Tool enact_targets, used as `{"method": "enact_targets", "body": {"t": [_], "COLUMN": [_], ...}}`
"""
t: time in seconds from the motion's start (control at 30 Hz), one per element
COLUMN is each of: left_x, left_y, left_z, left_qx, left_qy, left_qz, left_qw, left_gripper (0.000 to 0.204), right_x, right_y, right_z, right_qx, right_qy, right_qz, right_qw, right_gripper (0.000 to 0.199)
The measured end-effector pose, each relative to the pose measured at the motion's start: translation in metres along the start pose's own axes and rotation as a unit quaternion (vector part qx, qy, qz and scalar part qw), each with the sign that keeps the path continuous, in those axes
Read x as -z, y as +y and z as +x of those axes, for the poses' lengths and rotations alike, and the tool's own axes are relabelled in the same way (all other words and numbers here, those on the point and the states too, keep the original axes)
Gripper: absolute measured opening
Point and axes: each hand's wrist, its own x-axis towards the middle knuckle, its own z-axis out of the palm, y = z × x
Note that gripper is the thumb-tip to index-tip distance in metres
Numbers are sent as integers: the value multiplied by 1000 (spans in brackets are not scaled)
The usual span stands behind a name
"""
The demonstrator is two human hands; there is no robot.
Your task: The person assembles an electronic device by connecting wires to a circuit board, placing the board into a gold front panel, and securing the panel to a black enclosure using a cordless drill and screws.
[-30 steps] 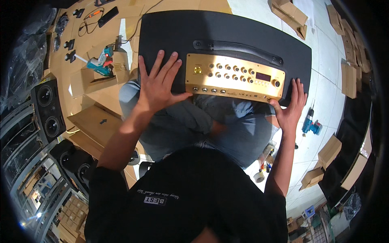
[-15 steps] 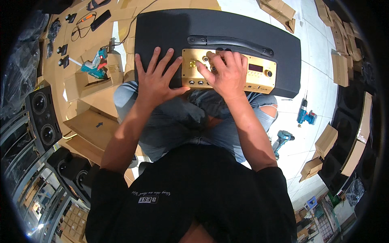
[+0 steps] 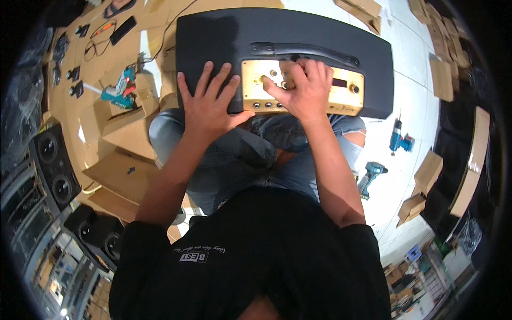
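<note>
A large black speaker cabinet [image 3: 298, 37] lies in front of me across my knees, with a gold control panel [image 3: 341, 98] full of knobs facing up. My left hand [image 3: 209, 104] rests flat with spread fingers on the cabinet's near left edge, beside the panel. My right hand [image 3: 301, 88] lies on the middle of the gold panel, its fingertips pinched on a small knob. Part of the panel is hidden under that hand.
Cardboard boxes [image 3: 120, 173] and a teal power drill [image 3: 120, 90] lie at my left, with black speakers [image 3: 53, 165] beyond. Two more drills [image 3: 397, 138] [image 3: 369, 176] lie on the white floor at right. Stacked cartons [image 3: 426, 173] line the right side.
My right hand came from the cabinet's right end onto the gold panel and settled on the knobs. My left hand stayed flat on the cabinet's left edge.
</note>
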Motion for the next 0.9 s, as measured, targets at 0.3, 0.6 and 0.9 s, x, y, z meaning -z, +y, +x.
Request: {"method": "enact_targets", "body": {"t": [0.3, 0.6, 0.9], "left_x": [-10, -31, -29], "left_y": [34, 35, 42], "left_z": [99, 114, 118], "left_qx": [-63, -99, -109], "left_qy": [-79, -31, -40], "left_qz": [-125, -146, -138], "left_qw": [987, 984, 984], "left_gripper": [107, 79, 90], "right_x": [18, 18, 19], "right_y": [4, 4, 41], "right_z": [5, 2, 6], "right_qx": [-13, -26, -35], "right_qy": [8, -12, -65], "right_qz": [74, 31, -55], "right_qw": [997, 999, 996], "right_gripper": [61, 52, 54]}}
